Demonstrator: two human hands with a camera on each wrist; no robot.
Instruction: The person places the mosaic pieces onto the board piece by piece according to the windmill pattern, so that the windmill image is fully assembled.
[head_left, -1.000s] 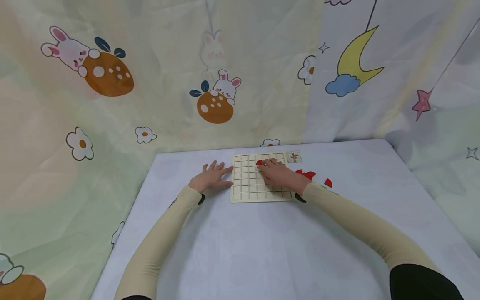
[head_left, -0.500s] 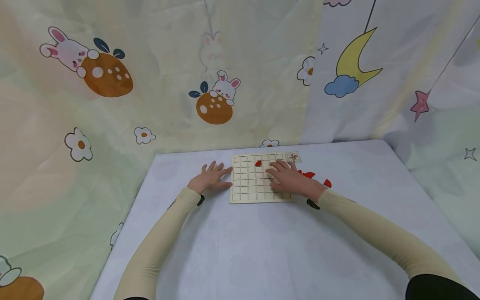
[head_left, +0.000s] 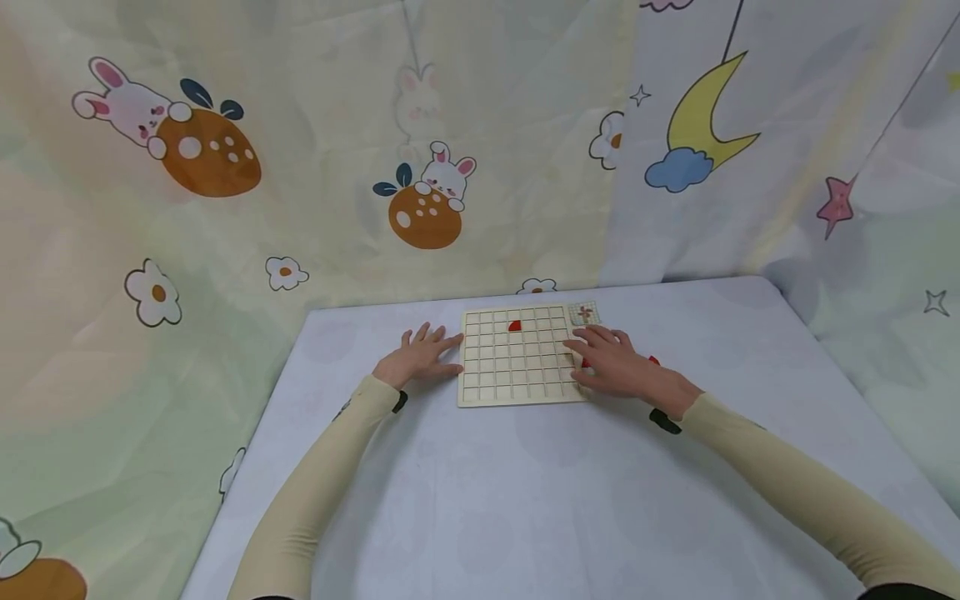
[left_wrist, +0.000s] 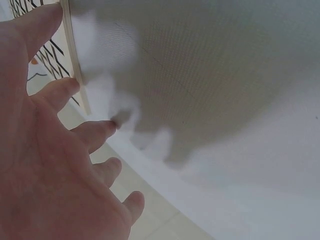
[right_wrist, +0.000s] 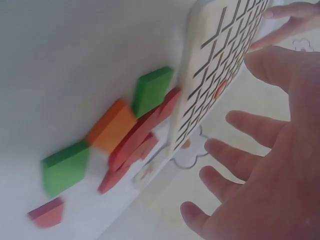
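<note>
A pale wooden grid board (head_left: 517, 367) lies on the white table, with one red quarter-round piece (head_left: 514, 326) in a square of its upper part. My left hand (head_left: 417, 358) rests with spread fingers at the board's left edge, thumb and index fingertip right at the rim. Over the board's right edge is my right hand (head_left: 618, 364), fingers apart and holding nothing. Beneath it, in the right wrist view, several loose pieces lie beside the board: green blocks (right_wrist: 152, 91), an orange block (right_wrist: 112, 126) and red pieces (right_wrist: 142, 127).
A small card (head_left: 583, 313) with a red pattern on a grid lies by the board's upper right corner. A lone red piece (right_wrist: 47, 212) lies farthest from the board. A printed cloth wall (head_left: 322, 167) stands behind the white table (head_left: 480, 492).
My right hand has let go of the red piece in the board and moved right, off the squares to the loose pieces. The left hand stays at the left edge.
</note>
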